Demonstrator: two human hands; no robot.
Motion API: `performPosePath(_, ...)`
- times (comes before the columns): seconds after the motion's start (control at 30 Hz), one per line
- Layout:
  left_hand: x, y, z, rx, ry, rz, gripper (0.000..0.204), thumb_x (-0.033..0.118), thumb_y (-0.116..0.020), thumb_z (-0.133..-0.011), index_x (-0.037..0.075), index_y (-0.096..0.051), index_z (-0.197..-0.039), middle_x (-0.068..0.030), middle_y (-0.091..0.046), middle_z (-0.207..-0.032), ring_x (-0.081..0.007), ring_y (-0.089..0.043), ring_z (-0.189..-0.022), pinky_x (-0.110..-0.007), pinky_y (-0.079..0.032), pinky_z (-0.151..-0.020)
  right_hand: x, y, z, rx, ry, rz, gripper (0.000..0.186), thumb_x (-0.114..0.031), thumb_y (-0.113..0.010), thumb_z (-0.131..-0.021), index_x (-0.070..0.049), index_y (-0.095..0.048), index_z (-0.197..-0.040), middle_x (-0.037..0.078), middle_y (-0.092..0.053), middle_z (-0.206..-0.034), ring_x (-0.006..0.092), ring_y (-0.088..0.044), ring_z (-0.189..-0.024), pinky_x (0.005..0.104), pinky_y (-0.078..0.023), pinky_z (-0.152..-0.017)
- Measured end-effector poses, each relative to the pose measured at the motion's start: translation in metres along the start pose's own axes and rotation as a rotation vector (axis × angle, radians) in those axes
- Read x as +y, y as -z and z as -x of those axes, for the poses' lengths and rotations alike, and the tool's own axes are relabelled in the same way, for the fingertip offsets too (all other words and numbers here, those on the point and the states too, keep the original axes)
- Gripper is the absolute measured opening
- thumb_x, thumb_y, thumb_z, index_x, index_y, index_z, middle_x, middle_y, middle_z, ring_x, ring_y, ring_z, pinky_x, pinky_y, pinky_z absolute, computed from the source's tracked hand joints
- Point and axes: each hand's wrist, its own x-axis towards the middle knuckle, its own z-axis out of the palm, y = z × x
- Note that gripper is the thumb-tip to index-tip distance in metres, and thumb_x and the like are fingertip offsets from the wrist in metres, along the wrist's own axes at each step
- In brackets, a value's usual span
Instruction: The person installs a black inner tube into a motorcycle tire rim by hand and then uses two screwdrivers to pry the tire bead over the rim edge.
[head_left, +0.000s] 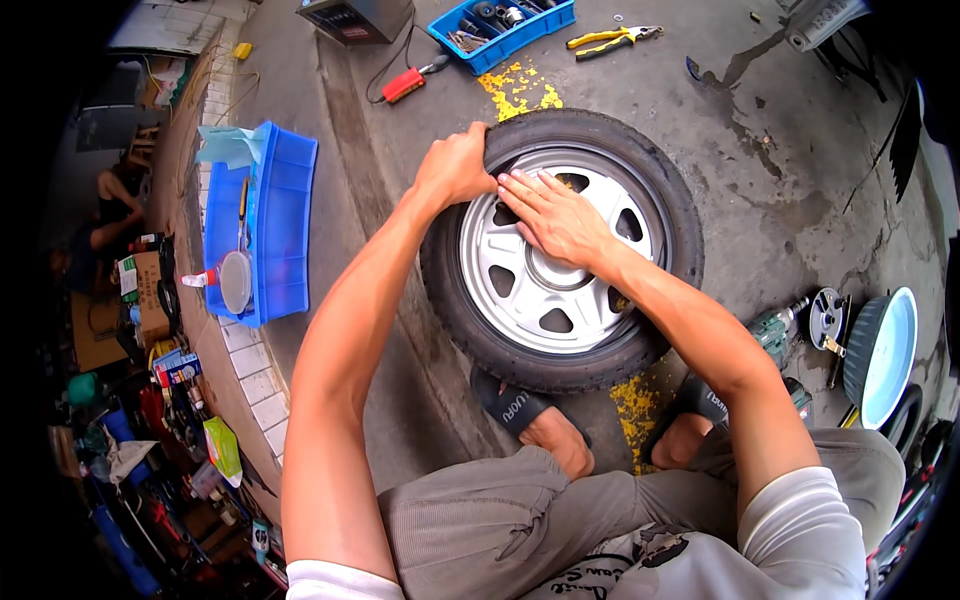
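Observation:
A black tyre (pixel 452 315) on a silver steel wheel (pixel 500 310) lies on the concrete floor in front of me. My left hand (pixel 456 165) grips the tyre at its upper left, fingers curled over the tread. My right hand (pixel 550 218) lies on the upper middle of the wheel, fingers stretched out toward the rim's upper left edge, near my left hand. The lower part of the tyre is close to my sandalled feet.
A blue bin (pixel 280 220) stands left, a blue parts tray (pixel 510 40), red-handled tool (pixel 405 85) and yellow pliers (pixel 600 42) lie ahead. A green power tool (pixel 770 330) and pale blue basin (pixel 885 360) sit right. A person (pixel 110 215) is at far left among clutter.

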Motion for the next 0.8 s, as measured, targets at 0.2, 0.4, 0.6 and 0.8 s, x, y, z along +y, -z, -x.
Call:
performPosePath(0.2,0.004,0.0,0.002,0.026,0.029,0.002,0.082,0.028,-0.084,-0.074,0.0,-0.054,-0.145,-0.0318,-0.074,-0.118,-0.0468,-0.071,-0.113,-0.052,-0.057,-0.099,0.005,0.0,-0.026,0.002,-0.058,0.077,0.059,-0.036,-0.056,-0.104,-0.004,-0.053,-0.153,0.011,-0.051,-0.162,0.026,-0.046,-0.151,0.0472,-0.03,-0.128)
performPosePath(0.4,0.021,-0.003,-0.004,0.126,-0.109,-0.022,0.077,0.026,-0.082,-0.073,-0.003,-0.055,-0.139,-0.0312,-0.075,-0.113,-0.0466,-0.074,-0.106,-0.052,-0.061,-0.094,0.041,-0.007,-0.063,-0.189,-0.008,-0.049,0.027,-0.034,-0.062,-0.098,-0.013,-0.079,-0.092,0.01,-0.078,-0.096,0.0302,-0.076,-0.093,0.0469,-0.059,-0.08)
performPosePath(0.6,-0.001,-0.004,-0.004,-0.039,-0.021,-0.008,0.086,0.027,-0.083,-0.073,0.001,-0.051,-0.148,-0.0315,-0.073,-0.121,-0.0474,-0.07,-0.114,-0.052,-0.056,-0.101,0.007,-0.006,-0.047,-0.166,-0.211,0.039,0.04,-0.04,-0.065,-0.099,-0.009,-0.071,-0.124,0.011,-0.074,-0.126,0.0283,-0.067,-0.123,0.0476,-0.047,-0.109)
performPosePath(0.8,-0.003,-0.002,0.004,0.015,0.014,0.002,0.09,0.024,-0.078,-0.074,-0.003,-0.044,-0.152,-0.0337,-0.074,-0.112,-0.0505,-0.071,-0.106,-0.055,-0.057,-0.096,0.031,0.008,0.007,0.164,-0.551,0.148,0.048,-0.037,-0.058,-0.106,-0.006,-0.063,-0.144,0.012,-0.067,-0.144,0.0279,-0.061,-0.135,0.0448,-0.046,-0.113)
